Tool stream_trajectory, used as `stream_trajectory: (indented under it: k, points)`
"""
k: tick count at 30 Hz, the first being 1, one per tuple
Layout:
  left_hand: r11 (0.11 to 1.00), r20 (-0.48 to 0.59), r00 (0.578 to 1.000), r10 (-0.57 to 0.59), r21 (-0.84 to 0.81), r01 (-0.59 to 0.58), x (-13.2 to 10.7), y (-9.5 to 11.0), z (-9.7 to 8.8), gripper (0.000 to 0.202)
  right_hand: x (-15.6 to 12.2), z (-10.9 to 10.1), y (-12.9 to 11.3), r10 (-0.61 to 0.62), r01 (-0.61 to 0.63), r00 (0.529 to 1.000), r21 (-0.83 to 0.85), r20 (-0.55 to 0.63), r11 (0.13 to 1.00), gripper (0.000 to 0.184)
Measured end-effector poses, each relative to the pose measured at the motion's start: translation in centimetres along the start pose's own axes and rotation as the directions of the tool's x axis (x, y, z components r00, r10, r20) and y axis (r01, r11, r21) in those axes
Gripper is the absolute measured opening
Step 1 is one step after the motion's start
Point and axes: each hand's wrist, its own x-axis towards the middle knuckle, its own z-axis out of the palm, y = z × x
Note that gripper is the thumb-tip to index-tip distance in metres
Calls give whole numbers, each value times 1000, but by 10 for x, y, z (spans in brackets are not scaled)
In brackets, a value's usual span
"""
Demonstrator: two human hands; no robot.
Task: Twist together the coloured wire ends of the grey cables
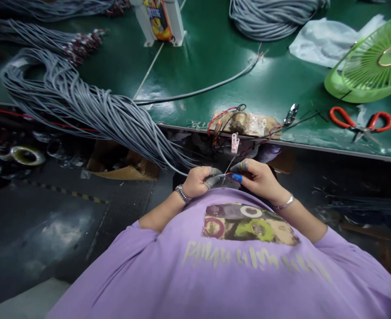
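Observation:
My left hand, with grey covers on its fingertips, pinches the end of a grey cable just in front of my shirt. That cable runs back toward a thick bundle of grey cables draped over the table edge. Thin wires come out of the cable end between my two hands. My right hand, wearing grey and blue finger covers, is closed on these wires. Just beyond the hands, a pale pink clip hangs at the table edge beside a taped board with red and black leads.
On the green table lie orange-handled scissors, small cutters, a green fan, a plastic bag and a cable coil. One loose cable stretches across it. Under the table stands a cardboard box.

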Motion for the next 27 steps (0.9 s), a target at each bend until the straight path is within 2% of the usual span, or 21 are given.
stream_trajectory:
  k: [5, 8, 11, 14, 16, 18, 19, 21, 23, 25, 27]
  points:
    - [986, 13, 999, 51, 156, -53, 1, -1, -3, 25, 3, 0, -3, -38, 35, 998, -75, -46, 997, 22]
    - [974, 30, 997, 65, 218, -70, 3, -2, -5, 25, 2, -1, -7, -24, 24, 1000, -203, 1, 979, 35]
    - [966, 31, 995, 96, 239, -101, 6, -1, -5, 26, 0, 2, -7, 39, -28, 999, -383, 21, 923, 21]
    - [956, -58, 987, 150, 264, -130, 6, -1, -2, 27, -2, 5, -1, 70, -67, 998, -403, -7, 913, 17]
    - [944, -156, 970, 188, 302, -134, 5, -4, 2, 25, -1, 6, 4, 106, -108, 994, -282, -24, 953, 17]
    - [926, -235, 946, 225, 353, -132, 3, -9, 4, 18, 1, 7, 9, 182, -182, 983, -57, -7, 982, 20]
    - [917, -251, 937, 242, 375, -136, 2, -13, 4, 16, 2, 8, 10, 232, -233, 973, 75, 24, 970, 24]
    - [908, -223, 940, 260, 387, -160, 2, -20, 2, 15, 4, 9, 10, 332, -349, 937, 317, 106, 882, 31]
    - [925, -150, 959, 240, 336, -179, 4, -25, -3, 18, 6, 11, 6, 408, -445, 894, 478, 185, 757, 34]
    - [966, -82, 982, 171, 211, -151, 9, -26, -8, 24, 7, 12, -1, 441, -481, 870, 570, 220, 666, 34]
    - [997, -13, 997, 74, 33, -73, 14, -23, -12, 31, 7, 12, -5, 425, -465, 877, 618, 224, 634, 32]
